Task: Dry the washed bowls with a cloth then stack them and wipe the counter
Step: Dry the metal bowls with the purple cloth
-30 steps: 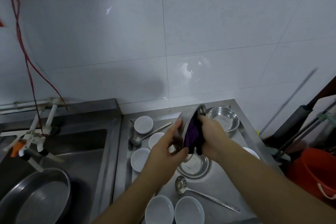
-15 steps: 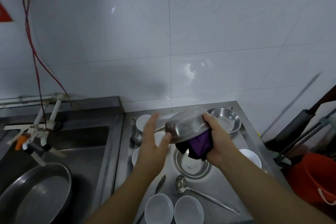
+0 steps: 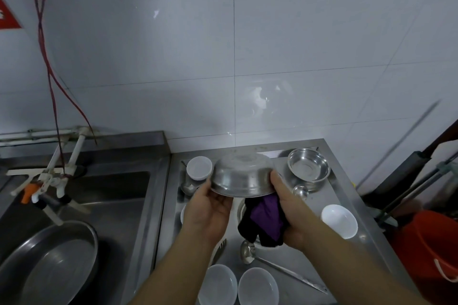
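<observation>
Nearest: two white bowls [image 3: 238, 286] at front edge of steel table [image 3: 347, 250], ladle [image 3: 277, 267] just behind. Above table middle, left hand [image 3: 208, 208] cups left rim of upturned steel bowl [image 3: 241, 176]; right hand [image 3: 295, 215] grips right rim, purple cloth [image 3: 265, 220] bunched in palm. Farther back: second steel bowl [image 3: 308, 168], small white bowl [image 3: 199, 168] near wall.

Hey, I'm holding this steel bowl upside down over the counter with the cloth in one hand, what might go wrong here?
1. The steel bowl is held only at its rim by the left hand and right hand; if still wet, it may slip onto the dishes below.
2. The purple cloth dangles over the ladle and might drag across it.
</observation>
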`<state>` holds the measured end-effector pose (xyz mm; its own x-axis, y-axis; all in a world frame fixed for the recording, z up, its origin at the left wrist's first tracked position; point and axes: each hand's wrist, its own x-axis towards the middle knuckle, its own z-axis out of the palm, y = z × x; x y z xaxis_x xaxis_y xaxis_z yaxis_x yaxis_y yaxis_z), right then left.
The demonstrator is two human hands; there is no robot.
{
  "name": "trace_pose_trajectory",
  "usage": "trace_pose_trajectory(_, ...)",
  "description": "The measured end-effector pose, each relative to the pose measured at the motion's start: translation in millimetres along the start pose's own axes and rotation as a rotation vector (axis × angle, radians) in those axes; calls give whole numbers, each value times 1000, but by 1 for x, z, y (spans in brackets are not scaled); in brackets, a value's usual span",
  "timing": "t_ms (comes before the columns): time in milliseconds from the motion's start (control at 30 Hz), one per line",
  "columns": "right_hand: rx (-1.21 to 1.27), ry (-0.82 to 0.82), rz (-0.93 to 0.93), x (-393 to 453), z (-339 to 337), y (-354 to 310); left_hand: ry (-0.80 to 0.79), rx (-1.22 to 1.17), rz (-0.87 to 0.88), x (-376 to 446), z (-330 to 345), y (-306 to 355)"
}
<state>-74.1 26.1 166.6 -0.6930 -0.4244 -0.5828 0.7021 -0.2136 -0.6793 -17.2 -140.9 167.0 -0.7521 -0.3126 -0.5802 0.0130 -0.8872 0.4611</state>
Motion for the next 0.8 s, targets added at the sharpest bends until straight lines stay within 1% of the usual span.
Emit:
trace_pose_trajectory(133,-149,71,80,-7,-10,7,-21,-43,77,2,8,16)
trace_pose_trajectory(233,-155,141,99,-9,-21,10,-31,47,125,3,10,26)
trace_pose_trajectory(367,2,245,-47,-9,-25,-4,-49,245,132,2,10,22)
trace_pose_trajectory(433,-30,249,-191,-10,-18,-14,-87,313,114,0,9,16)
trace_pose_trajectory(467,-128,240,-304,-12,-11,-18,-119,347,100,-2,9,13)
trace_pose_trajectory(533,-449,209,-613,-20,1,-22,-189,393,68,-8,12,6)
trace_pose_trajectory(600,-793,124,-913,-25,2,-18,-249,420,49,-14,17,-1)
trace_pose_trajectory(633,-958,73,-1008,-25,1,-14,-280,439,47,-17,19,-3)
trace_pose_trajectory(700,-1216,-16,-1092,-24,-6,-6,-353,512,41,-23,20,-5)
trace_pose_trajectory(733,-1285,-47,-1102,-24,-10,-3,-379,551,33,-26,18,-5)
trace_pose_trajectory(800,-1343,-70,-1098,-24,-15,-4,-404,620,3,-31,13,-6)
